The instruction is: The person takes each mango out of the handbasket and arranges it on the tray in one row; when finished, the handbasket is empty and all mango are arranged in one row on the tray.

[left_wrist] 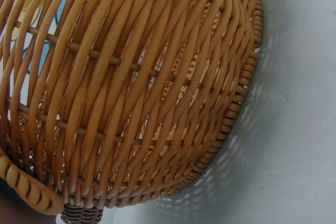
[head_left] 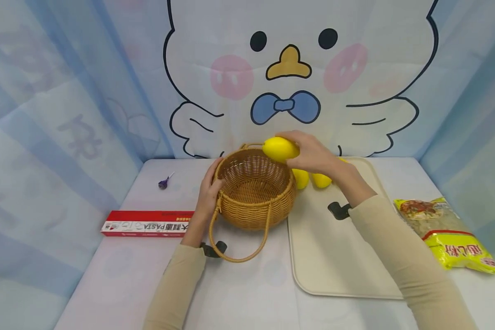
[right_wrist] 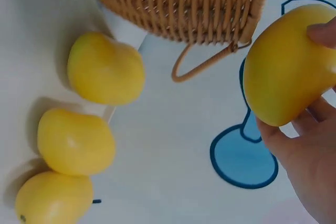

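Note:
A yellow mango [head_left: 279, 149] is held in my right hand [head_left: 313, 155], over the back right rim of a round wicker basket [head_left: 255, 216]. The right wrist view shows fingers and thumb curled around this mango [right_wrist: 289, 66]. My left hand [head_left: 208, 192] grips the basket's left rim, its thumb lying over the edge. Inside, the basket's woven bottom shows bare. One basket handle [head_left: 239, 260] hangs down toward me. Three more mangoes lie in a row beside the basket: a near one [right_wrist: 105, 72], a middle one [right_wrist: 76, 142] and a far one [right_wrist: 55, 198].
Those mangoes rest on a cream tray [head_left: 334, 261] right of the basket. A yellow food bag [head_left: 449, 236] lies at the far right. To the left are a red pasta box [head_left: 148, 223] and a small purple lollipop [head_left: 163, 184]. A printed curtain [head_left: 288, 133] closes off the back.

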